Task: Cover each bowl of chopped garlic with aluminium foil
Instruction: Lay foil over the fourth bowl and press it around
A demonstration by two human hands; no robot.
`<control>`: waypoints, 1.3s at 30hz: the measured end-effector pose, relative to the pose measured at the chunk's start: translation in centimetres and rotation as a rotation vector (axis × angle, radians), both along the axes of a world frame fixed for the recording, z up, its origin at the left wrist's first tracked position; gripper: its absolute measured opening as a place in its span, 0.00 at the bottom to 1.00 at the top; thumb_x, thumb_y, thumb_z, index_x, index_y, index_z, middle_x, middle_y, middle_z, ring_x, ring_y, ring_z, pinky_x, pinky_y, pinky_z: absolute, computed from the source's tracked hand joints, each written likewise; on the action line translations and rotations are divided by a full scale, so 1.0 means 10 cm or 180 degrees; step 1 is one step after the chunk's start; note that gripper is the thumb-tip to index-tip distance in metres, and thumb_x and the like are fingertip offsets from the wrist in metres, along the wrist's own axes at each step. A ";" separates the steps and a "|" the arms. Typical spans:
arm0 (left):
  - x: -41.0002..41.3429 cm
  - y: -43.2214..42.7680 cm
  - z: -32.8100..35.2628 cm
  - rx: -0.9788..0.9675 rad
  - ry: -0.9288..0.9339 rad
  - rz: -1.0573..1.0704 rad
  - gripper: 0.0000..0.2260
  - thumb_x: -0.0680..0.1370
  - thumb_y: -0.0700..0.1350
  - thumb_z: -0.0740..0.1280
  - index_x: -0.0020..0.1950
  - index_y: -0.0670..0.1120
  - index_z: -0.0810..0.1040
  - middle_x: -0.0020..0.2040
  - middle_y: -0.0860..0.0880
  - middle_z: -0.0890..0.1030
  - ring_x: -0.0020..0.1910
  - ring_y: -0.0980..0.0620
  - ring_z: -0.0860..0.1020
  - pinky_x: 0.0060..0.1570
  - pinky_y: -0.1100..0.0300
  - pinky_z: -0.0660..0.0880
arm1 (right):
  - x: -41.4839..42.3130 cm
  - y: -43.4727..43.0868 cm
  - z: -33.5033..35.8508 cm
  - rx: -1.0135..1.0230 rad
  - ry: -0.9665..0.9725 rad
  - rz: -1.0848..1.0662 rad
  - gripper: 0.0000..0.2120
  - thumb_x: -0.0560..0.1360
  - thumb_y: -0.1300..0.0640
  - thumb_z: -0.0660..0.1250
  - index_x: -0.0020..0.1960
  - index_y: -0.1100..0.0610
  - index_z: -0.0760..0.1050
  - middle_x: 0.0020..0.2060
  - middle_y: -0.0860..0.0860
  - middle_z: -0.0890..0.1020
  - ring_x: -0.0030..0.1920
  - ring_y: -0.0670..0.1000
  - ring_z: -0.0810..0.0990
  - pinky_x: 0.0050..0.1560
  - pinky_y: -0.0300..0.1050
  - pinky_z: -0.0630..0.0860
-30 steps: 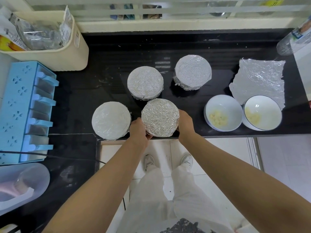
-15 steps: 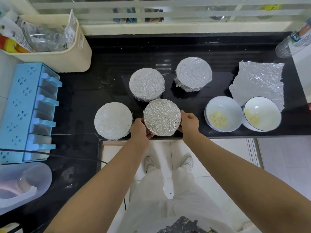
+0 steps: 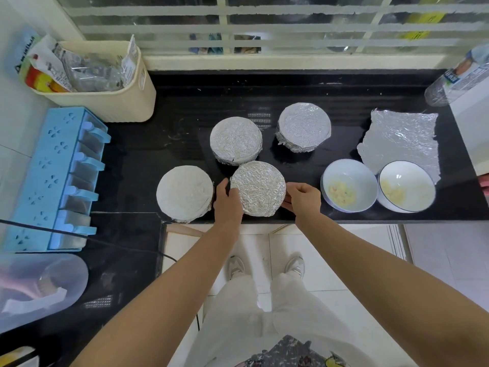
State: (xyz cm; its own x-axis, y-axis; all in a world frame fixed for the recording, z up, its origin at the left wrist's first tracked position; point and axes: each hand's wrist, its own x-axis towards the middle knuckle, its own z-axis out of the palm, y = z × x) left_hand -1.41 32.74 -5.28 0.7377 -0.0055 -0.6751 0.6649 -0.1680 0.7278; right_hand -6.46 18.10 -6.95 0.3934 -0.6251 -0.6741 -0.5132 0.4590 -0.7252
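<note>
The foil-covered bowl [image 3: 258, 188] sits at the front edge of the bench [image 3: 185, 102], directly between our hands. Its foil is pulled flat across the top and crimped down round the rim. Our left hand [image 3: 227, 201] cups its left side, thumb raised and fingers curled against the foil wall. Our right hand [image 3: 303, 198] is at its right side, fingers curled and, as far as we can see, pinching the foil skirt just under the rim. We judge this bowl all but finished, the hands only tightening the edge.

The left covered bowl [image 3: 184, 193] stands just beside it on the left. The rear covered bowl [image 3: 236, 140] stands close behind, their rims meeting from this angle. The far covered bowl [image 3: 304, 127] stands behind and to the right, apart from it.

What remains lies wholly to the right of the bowl we hold. The open bowl [image 3: 349, 173] is near it, just past our right hand, with garlic [image 3: 341, 197] in the bottom. The second open bowl [image 3: 407, 176] is beside that one, farther right. The foil sheet [image 3: 399, 139] lies flat behind these two, its long side running away from the front edge. The right hand is plainly the nearer one to the sheet, so we expect the reach to go right and back.
</note>
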 end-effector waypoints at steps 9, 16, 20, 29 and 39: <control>0.20 -0.04 0.12 0.0155 0.0155 -0.0680 0.19 0.79 0.46 0.55 0.68 0.54 0.73 0.61 0.49 0.78 0.57 0.46 0.78 0.52 0.43 0.81 | -0.05 0.06 0.10 -0.0074 -0.0239 0.0113 0.07 0.76 0.64 0.66 0.43 0.60 0.82 0.44 0.59 0.85 0.45 0.55 0.83 0.49 0.46 0.82; 0.20 -0.06 0.10 0.0336 0.0105 -0.0677 0.20 0.77 0.48 0.55 0.68 0.52 0.73 0.60 0.48 0.79 0.57 0.45 0.78 0.58 0.42 0.78 | -0.04 0.12 0.07 0.0063 -0.0314 -0.0003 0.06 0.75 0.65 0.66 0.45 0.61 0.83 0.47 0.59 0.85 0.50 0.57 0.84 0.47 0.43 0.82; 0.21 -0.11 0.06 0.0429 0.0316 -0.0580 0.34 0.68 0.58 0.55 0.74 0.51 0.66 0.67 0.45 0.73 0.62 0.43 0.75 0.63 0.41 0.73 | -0.02 0.11 0.06 0.0182 -0.0296 0.0089 0.08 0.76 0.65 0.66 0.52 0.63 0.82 0.49 0.57 0.84 0.50 0.55 0.83 0.51 0.46 0.81; 0.09 -0.13 0.25 0.0621 0.0467 -0.0238 0.27 0.79 0.54 0.61 0.72 0.38 0.67 0.70 0.39 0.70 0.66 0.38 0.72 0.64 0.49 0.71 | -0.05 0.01 0.07 0.0136 -0.0251 0.0634 0.08 0.74 0.66 0.64 0.39 0.65 0.80 0.40 0.56 0.81 0.42 0.53 0.79 0.56 0.51 0.80; -0.22 -0.59 0.75 0.1187 -0.1218 -0.0772 0.16 0.80 0.43 0.62 0.68 0.45 0.76 0.69 0.43 0.71 0.67 0.44 0.68 0.66 0.56 0.65 | -0.16 -0.43 0.47 -0.1326 -0.0203 0.1451 0.17 0.77 0.60 0.61 0.66 0.56 0.73 0.51 0.52 0.82 0.52 0.53 0.80 0.59 0.51 0.77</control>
State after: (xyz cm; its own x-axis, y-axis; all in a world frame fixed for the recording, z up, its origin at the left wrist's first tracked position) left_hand -3.60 26.82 2.24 0.9367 -0.0179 -0.3498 0.2770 -0.5733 0.7711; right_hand -8.04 13.83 -2.21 0.7143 -0.5903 -0.3759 -0.5406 -0.1243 -0.8320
